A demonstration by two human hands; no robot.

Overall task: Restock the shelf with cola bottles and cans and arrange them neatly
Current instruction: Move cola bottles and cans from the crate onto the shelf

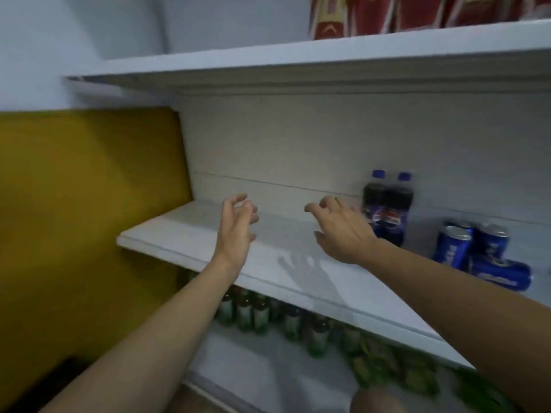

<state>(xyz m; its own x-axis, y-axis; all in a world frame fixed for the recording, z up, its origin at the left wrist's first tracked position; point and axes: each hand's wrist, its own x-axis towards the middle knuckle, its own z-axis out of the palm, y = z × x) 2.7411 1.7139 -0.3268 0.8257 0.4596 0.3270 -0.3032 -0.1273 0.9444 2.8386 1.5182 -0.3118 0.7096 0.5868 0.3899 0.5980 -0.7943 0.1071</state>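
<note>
From the head camera, the restocking looks barely begun. The white middle shelf [190, 231] is bare across its whole left and middle stretch, and all the stock stands bunched at its right end. Two Pepsi cola bottles [387, 207] stand upright there, touching each other, close to the back wall. Just right of them are the blue cans [454, 247]. I count three for certain: two upright side by side, and one toppled can [501, 274] lying on its side in front of them near the shelf edge. Motion blur may hide a fourth behind the upright pair.

The left hand [237, 225] hovers over the bare middle of the shelf, its grip apart, fingers loosely curled around nothing. The right hand [343, 231] hangs just left of the bottles, grip likewise apart and empty. Whether its fingertips touch a bottle I cannot tell.

As I judge it, what is left is to stand the fallen can up, bring in more bottles and cans, and line them up along the empty run.

On the lower shelf [268, 362] stand roughly six green-labelled bottles [261, 315], with more green stock, too blurred to count, to their right. Red packets [357, 13] sit on the top shelf [238, 59].
</note>
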